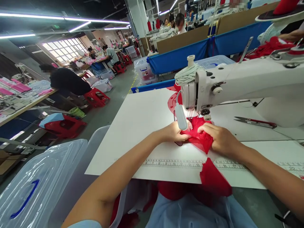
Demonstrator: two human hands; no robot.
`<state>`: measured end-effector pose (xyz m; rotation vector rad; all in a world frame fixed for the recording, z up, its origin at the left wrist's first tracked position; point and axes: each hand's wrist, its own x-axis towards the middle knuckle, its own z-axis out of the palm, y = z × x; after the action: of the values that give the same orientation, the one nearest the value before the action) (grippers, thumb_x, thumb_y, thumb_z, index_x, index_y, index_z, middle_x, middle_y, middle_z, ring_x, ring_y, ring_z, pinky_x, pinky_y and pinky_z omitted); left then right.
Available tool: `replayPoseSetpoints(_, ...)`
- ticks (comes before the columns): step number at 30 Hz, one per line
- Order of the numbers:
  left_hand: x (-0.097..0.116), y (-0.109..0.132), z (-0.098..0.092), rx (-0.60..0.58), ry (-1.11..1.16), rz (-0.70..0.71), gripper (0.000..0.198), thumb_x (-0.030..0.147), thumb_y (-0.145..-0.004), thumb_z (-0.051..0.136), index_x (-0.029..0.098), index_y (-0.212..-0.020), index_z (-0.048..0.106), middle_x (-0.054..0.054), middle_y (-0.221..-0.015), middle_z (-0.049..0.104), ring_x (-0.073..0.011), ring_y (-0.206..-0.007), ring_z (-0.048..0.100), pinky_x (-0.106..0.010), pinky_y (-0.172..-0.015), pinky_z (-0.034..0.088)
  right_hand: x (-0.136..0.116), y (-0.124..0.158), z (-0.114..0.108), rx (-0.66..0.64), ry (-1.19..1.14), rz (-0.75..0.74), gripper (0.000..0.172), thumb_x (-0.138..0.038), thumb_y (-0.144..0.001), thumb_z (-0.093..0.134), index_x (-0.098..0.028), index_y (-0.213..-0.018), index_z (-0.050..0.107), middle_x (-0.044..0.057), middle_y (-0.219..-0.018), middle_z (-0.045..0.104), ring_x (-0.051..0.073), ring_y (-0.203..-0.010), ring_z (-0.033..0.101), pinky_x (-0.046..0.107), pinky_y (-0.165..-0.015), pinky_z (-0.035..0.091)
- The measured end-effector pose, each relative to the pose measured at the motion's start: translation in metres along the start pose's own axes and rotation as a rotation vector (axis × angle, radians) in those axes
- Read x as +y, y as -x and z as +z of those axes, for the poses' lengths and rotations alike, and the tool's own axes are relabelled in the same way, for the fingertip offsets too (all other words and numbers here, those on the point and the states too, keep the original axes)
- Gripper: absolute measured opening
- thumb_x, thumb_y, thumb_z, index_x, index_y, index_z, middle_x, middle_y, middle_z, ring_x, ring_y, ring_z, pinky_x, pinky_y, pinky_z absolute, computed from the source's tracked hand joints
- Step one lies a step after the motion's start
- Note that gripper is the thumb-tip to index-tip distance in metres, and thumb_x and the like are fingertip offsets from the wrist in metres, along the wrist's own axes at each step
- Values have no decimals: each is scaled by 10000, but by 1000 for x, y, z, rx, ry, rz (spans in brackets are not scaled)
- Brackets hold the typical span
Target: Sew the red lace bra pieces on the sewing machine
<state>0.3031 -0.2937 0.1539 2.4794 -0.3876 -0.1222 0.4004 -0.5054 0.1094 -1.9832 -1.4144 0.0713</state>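
A piece of red fabric [200, 139] lies under the needle area of a white sewing machine [228, 85]. My left hand [177, 130] is at its left side, fingers on the cloth, partly hidden by the small lit lamp [180, 117]. On the right edge, my right hand [217, 137] pinches the cloth between thumb and fingers. Below it, another red fabric piece [213, 177] hangs over the table's front edge toward my lap. More red fabric [173, 103], sheer in part, lies behind the needle.
Thread snips [255, 122] lie right of the needle on the white table [133, 126], which has a printed ruler along its front. A clear plastic bin [45, 180] stands at the left. Blue cloth [180, 50] hangs behind; people sit at other machines farther off.
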Motion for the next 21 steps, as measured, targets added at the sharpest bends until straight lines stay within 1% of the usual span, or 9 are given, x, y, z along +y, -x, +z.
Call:
replayPoseSetpoints(2, 0, -7, -2, -17, 138, -2, 232, 235, -749, 727, 174, -930, 594, -29, -915, 637, -161, -781, 627, -287, -696, 524, -2, -1, -1, 60, -136, 136, 87, -210, -733, 481, -214, -749, 566, 17, -742, 604, 176, -654, 500, 291, -606, 372)
replayPoseSetpoints(3, 0, -11, -2, -15, 217, -7, 214, 228, -721, 746, 171, -871, 604, -26, -896, 628, -163, -793, 614, -293, -714, 516, -3, -2, -3, 73, -192, 197, 61, -238, -715, 507, -211, -686, 553, 8, -684, 583, 171, -632, 488, 288, -594, 365)
replayPoseSetpoints(5, -1, -16, -2, 7, 350, -32, 106, 196, -772, 678, 164, -743, 581, -13, -799, 590, -146, -750, 572, -298, -720, 493, -5, -5, -7, 83, -263, 288, 41, -239, -657, 527, -205, -643, 544, -8, -618, 554, 157, -601, 469, 277, -568, 348)
replayPoseSetpoints(8, -4, -23, -1, 34, 401, -81, 224, 137, -861, 526, 170, -641, 511, 8, -672, 506, -119, -640, 473, -288, -661, 441, -6, -9, -11, 97, -314, 396, 132, -180, -584, 464, -199, -670, 562, -35, -524, 528, 133, -527, 452, 256, -515, 333)
replayPoseSetpoints(10, -7, -27, -2, 35, 405, -108, 271, 120, -870, 512, 179, -609, 472, 20, -631, 455, -112, -601, 412, -283, -622, 401, -6, -10, -12, 111, -366, 473, 198, -166, -547, 420, -196, -685, 560, -43, -470, 526, 122, -457, 457, 242, -467, 331)
replayPoseSetpoints(13, -10, -31, -3, 35, 397, -139, 351, 126, -880, 511, 198, -564, 374, 35, -599, 368, -103, -565, 338, -277, -576, 344, -5, -10, -11, 149, -468, 567, 213, -174, -553, 413, -200, -727, 533, -14, -495, 593, 141, -431, 535, 232, -432, 386)
replayPoseSetpoints(15, -10, -32, -4, 29, 391, -142, 369, 136, -890, 495, 203, -559, 347, 36, -600, 349, -102, -561, 325, -275, -567, 332, -3, -10, -10, 184, -541, 593, 181, -194, -584, 451, -208, -758, 499, 1, -542, 619, 160, -468, 591, 247, -455, 446)
replayPoseSetpoints(17, -9, -31, -5, 13, 388, -128, 340, 145, -892, 488, 196, -573, 383, 25, -621, 390, -107, -579, 362, -277, -587, 356, -1, -11, -9, 222, -604, 575, 159, -252, -626, 524, -216, -772, 475, 2, -600, 620, 161, -514, 611, 266, -496, 480)
replayPoseSetpoints(21, -8, -29, -4, 4, 378, -91, 238, 168, -875, 507, 179, -638, 493, -2, -680, 499, -126, -643, 459, -287, -647, 420, 0, -12, -12, 310, -632, 444, 276, -406, -654, 629, -226, -834, 523, 21, -816, 630, 166, -721, 604, 307, -656, 501)
